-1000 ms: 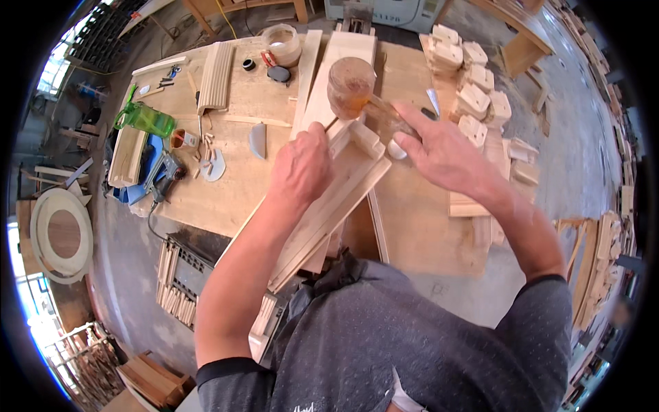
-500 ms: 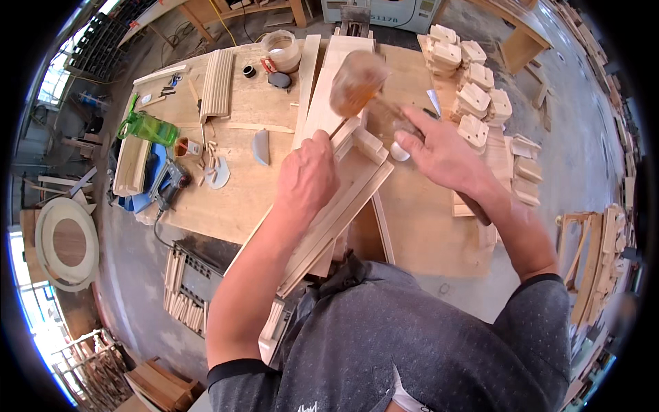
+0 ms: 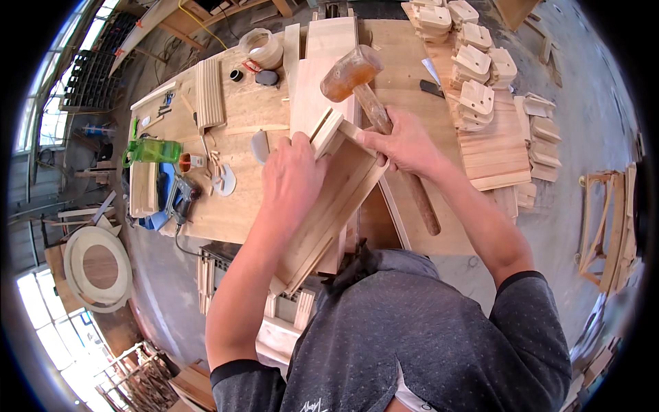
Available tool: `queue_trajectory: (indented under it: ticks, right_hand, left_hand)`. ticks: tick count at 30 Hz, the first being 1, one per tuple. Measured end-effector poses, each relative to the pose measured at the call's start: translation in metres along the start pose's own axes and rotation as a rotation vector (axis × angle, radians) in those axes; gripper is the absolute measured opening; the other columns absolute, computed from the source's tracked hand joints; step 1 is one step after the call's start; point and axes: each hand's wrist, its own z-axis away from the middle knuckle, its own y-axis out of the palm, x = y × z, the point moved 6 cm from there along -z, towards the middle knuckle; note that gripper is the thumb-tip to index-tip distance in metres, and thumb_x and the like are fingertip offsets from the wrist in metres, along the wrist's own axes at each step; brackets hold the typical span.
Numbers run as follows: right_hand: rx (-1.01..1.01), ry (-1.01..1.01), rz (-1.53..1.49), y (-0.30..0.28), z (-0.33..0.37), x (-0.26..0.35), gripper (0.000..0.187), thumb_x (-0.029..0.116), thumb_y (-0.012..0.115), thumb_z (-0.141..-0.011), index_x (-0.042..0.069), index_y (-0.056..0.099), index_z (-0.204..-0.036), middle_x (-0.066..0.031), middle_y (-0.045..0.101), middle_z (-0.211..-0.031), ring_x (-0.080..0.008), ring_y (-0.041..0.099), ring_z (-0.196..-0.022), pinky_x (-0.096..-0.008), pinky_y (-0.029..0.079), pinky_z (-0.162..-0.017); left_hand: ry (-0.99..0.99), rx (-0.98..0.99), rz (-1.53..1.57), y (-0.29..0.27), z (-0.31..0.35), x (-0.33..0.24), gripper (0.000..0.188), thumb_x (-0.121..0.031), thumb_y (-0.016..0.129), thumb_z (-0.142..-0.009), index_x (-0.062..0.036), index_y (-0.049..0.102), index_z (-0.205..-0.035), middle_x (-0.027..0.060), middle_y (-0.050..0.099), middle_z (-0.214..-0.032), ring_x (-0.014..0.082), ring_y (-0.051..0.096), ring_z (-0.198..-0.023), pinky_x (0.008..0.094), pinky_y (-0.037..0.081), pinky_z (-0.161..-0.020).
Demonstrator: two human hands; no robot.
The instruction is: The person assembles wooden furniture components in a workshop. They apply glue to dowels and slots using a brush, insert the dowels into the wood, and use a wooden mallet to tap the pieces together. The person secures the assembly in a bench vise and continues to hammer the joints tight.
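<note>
Between my arms a long, light-wood box-like frame stands tilted, its grooved end piece pointing away from me. My left hand is closed over its left side near the far corner. In my right hand is a mallet with a worn, amber-brown head. Its wooden handle slants down to the right past my palm, and the head hangs beyond the frame's far end. The thumb of that hand reaches onto the frame's right corner; the fingertips behind it are partly hidden.
On the workbench to the left are a green bottle, a power tool, dowels, a fluted wood panel and a plastic tub. Several shaped wooden blocks are stacked at the far right. A round wooden ring stands left.
The mallet, blurred before, is now sharp, its handle swung lower right. My right hand has come in to the frame's corner. The frame's far end is tilted up, and the view has shifted.
</note>
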Motion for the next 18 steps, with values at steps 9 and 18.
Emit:
queue_trajectory:
  ticks: [9,18]
  right_hand:
    - [-0.044,0.018,-0.201,0.001,-0.002,-0.01,0.061,0.032,0.084,-0.085,-0.004,0.049,-0.119,-0.0086,0.067,-0.094,-0.0121,0.067,-0.065,-0.0283,0.054,-0.052]
    - [-0.071,0.045,-0.27,-0.002,0.007,-0.027,0.066,0.034,0.089,-0.078,-0.005,0.053,-0.118,-0.0152,0.071,-0.107,-0.0197,0.07,-0.075,-0.034,0.058,-0.071]
  left_hand:
    - [-0.077,0.153,0.019,0.002,-0.01,0.001,0.039,-0.033,0.076,-0.091,0.0029,0.059,-0.09,0.0238,0.067,-0.087,0.0421,0.068,-0.076,0.0492,0.053,-0.072]
    - [-0.108,0.232,-0.012,0.001,-0.022,0.003,0.042,-0.033,0.079,-0.088,0.0046,0.061,-0.095,0.0239,0.068,-0.083,0.0392,0.068,-0.08,0.0464,0.053,-0.075]
